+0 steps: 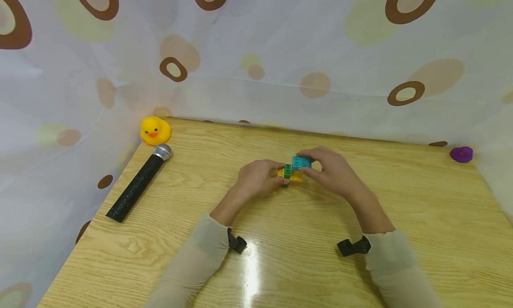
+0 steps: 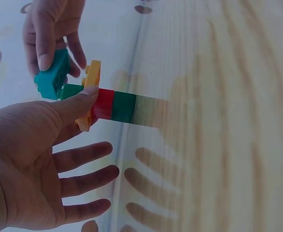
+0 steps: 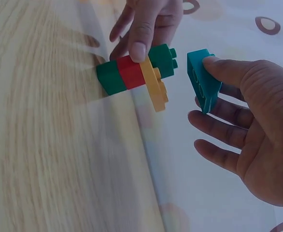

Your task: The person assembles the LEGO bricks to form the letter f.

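A small tower of toy building bricks stands upright on the table: a green brick (image 3: 110,79) at the bottom, a red brick (image 3: 131,71) above it, then a wide yellow plate (image 3: 154,91) and another green brick (image 3: 162,60) on top. With thumb and index finger, my left hand (image 1: 256,178) pinches the tower around the yellow plate; its other fingers are spread in the left wrist view. My right hand (image 1: 336,172) pinches a teal brick (image 3: 203,77) with a slanted side. That brick is close over the upper green brick, with a gap between them in the right wrist view.
On the wooden table (image 1: 192,263), a black microphone (image 1: 138,183) lies at the left, beside a yellow rubber duck (image 1: 155,132) in the back left corner. A small purple object (image 1: 462,154) sits at the back right. Spotted cloth (image 1: 280,45) walls the back and sides.
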`<state>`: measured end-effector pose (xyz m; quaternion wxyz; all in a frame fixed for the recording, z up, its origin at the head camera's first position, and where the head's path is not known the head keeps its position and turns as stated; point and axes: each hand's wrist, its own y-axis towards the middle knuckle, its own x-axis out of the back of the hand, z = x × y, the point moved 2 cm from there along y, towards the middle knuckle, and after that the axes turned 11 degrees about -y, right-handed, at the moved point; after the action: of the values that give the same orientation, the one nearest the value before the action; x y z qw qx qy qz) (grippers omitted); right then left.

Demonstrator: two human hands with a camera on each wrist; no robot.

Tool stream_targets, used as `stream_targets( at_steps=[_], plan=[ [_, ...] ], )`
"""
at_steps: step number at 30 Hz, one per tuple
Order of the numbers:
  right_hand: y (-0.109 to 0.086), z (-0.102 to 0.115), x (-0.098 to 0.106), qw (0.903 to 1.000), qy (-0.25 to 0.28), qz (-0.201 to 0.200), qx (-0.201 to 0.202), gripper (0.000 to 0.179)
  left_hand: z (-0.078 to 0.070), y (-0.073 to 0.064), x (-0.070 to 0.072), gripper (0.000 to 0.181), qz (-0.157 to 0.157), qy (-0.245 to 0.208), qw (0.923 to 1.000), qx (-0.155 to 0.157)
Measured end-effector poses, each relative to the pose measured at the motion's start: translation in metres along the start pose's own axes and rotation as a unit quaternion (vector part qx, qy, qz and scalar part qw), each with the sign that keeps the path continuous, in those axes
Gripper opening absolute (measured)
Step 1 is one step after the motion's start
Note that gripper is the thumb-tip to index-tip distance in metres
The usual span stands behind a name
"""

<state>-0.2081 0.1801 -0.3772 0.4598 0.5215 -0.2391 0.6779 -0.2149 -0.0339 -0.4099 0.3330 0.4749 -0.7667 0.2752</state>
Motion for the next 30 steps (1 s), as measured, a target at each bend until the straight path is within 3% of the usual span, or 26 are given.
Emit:
stream_targets(
  at_steps=[10,30],
  plan=[
    [0.002,0.008,-0.008,0.9996,0.019,0.018,-0.009,0.042,-0.001,0.000,0.000,0.053,-0.003,-0.002,1.0000,-0.005],
    [0.003,0.012,-0.011,0.9996,-0.019,0.017,0.006,0.042,-0.002,0.000,0.000,0.054,0.001,0.001,0.9999,0.011]
  ],
)
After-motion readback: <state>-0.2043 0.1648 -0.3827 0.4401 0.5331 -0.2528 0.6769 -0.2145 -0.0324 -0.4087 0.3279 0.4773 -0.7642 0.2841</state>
